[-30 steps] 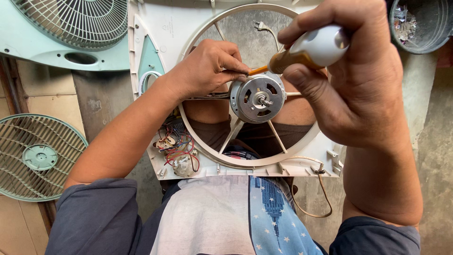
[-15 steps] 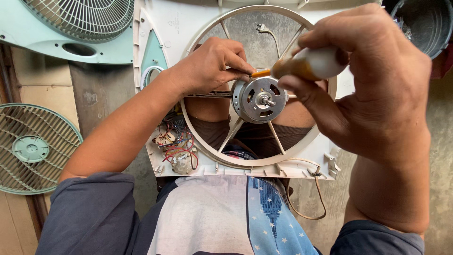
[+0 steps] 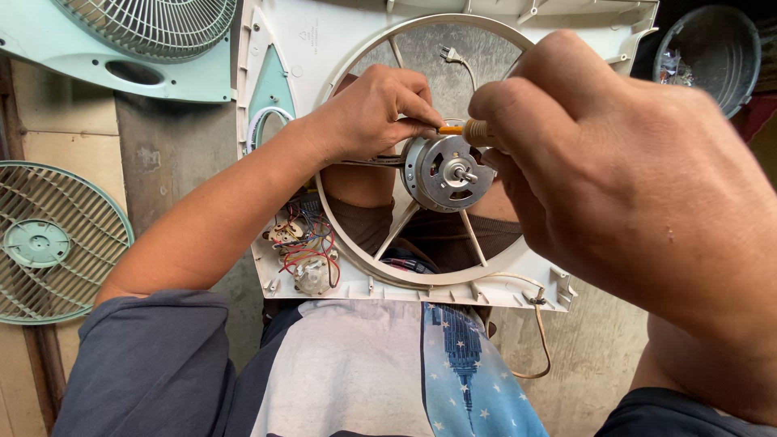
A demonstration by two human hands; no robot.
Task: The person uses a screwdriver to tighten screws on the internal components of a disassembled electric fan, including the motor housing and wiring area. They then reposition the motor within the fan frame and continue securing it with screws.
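Bare concrete floor [image 3: 174,154] lies under everything. Fingertips of the left hand [image 3: 368,113] pinch at the top edge of the silver fan motor [image 3: 447,171], beside the orange shaft of a screwdriver [image 3: 458,129]. The right hand [image 3: 623,198] is clenched around that screwdriver's handle, tip at the motor. The motor sits at the hub of a white fan housing [image 3: 307,48] resting against the person's lap. Coloured wires [image 3: 303,251] fill its lower corner. A pale green grille [image 3: 53,243] lies left; a grey bucket [image 3: 712,53] stands upper right.

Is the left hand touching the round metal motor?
Touching. The head view shows the left hand with its fingertips pressed on the top edge of the motor, no gap visible.
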